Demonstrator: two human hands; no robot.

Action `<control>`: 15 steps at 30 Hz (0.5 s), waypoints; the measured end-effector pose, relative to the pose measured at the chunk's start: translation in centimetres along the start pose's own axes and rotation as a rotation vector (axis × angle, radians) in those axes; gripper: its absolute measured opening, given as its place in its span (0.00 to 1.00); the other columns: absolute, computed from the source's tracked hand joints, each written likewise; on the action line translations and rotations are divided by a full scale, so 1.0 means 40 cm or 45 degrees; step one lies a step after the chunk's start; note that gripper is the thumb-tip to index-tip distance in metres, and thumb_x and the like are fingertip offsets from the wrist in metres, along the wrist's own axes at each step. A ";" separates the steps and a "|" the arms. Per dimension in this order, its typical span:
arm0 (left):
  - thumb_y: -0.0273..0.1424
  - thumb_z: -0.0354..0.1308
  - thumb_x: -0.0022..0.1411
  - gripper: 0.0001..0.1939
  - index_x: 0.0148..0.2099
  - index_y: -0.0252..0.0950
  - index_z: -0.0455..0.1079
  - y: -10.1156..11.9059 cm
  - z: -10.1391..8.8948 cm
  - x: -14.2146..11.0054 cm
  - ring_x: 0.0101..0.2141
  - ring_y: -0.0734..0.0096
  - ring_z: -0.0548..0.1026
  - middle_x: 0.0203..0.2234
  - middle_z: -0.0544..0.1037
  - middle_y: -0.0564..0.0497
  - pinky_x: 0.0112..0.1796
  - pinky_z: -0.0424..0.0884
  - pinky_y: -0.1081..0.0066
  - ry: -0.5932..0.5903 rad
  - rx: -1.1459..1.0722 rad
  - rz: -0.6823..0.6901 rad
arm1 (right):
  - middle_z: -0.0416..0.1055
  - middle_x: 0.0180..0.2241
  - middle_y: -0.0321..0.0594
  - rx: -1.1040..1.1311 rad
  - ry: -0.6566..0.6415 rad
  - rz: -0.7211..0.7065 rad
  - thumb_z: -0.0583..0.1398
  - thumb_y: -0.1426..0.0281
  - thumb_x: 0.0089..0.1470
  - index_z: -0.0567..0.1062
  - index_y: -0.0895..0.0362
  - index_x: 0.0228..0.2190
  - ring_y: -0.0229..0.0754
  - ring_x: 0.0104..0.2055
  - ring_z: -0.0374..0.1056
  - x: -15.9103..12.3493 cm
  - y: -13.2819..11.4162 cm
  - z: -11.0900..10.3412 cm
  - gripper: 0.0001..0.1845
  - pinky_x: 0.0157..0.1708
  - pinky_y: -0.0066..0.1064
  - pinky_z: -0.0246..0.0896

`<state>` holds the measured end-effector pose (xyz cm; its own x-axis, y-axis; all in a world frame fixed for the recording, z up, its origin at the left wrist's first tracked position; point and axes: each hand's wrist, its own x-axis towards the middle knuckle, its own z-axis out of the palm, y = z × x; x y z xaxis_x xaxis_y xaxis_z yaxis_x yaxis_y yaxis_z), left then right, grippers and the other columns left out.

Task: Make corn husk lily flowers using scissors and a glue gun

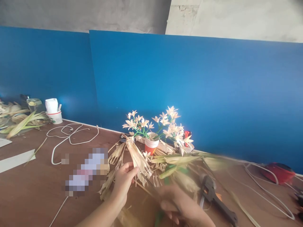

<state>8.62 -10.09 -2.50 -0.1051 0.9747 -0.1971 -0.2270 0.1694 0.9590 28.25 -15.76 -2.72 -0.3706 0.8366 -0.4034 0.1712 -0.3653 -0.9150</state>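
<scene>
Thumb and fingers of my left hand [125, 178] are pinched on the lower edge of a pale dried corn husk [138, 154]. My right hand [178, 200], smeared by motion, is closed on a long thin dark tool [152, 186] that slants up toward the left fingertips; its exact kind is unclear. Just behind the hands stands a red-and-white paper cup [151, 145]. Cream star-shaped husk flowers [172, 129] on green stems spread to both sides above it. A black glue gun [214, 197] lies right of my right hand.
Loose husks [175, 159] litter the brown table [30, 195]. On the left are a white cable [68, 138], a white paper cup [54, 116], paper strips [17, 160] and a pixelated patch. A red object [278, 172] with cords lies far right. A blue panel [189, 88] backs the table.
</scene>
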 end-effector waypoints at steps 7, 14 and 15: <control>0.33 0.63 0.41 0.10 0.29 0.34 0.73 -0.015 -0.002 0.001 0.16 0.78 0.61 0.16 0.72 0.56 0.18 0.57 0.78 -0.076 0.000 0.004 | 0.62 0.12 0.27 -0.057 0.012 0.065 0.64 0.61 0.37 0.71 0.61 0.27 0.26 0.10 0.53 0.001 -0.001 0.001 0.17 0.08 0.16 0.44; 0.34 0.63 0.43 0.11 0.30 0.33 0.72 -0.013 -0.005 0.003 0.16 0.80 0.59 0.18 0.72 0.55 0.18 0.56 0.78 -0.076 0.036 0.011 | 0.63 0.12 0.26 -0.088 0.016 0.072 0.63 0.63 0.37 0.71 0.60 0.29 0.26 0.10 0.53 -0.001 -0.006 0.003 0.17 0.08 0.16 0.43; 0.34 0.63 0.43 0.11 0.30 0.33 0.72 -0.012 -0.005 0.003 0.15 0.80 0.59 0.18 0.72 0.56 0.18 0.56 0.78 -0.060 0.035 0.006 | 0.62 0.12 0.26 -0.088 0.007 0.060 0.63 0.62 0.37 0.71 0.61 0.29 0.26 0.10 0.53 -0.001 -0.007 0.003 0.17 0.08 0.16 0.43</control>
<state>8.53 -10.08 -3.03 -0.0604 0.9812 -0.1831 -0.1999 0.1678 0.9653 28.13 -15.75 -2.45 -0.3553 0.8216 -0.4458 0.2514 -0.3753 -0.8921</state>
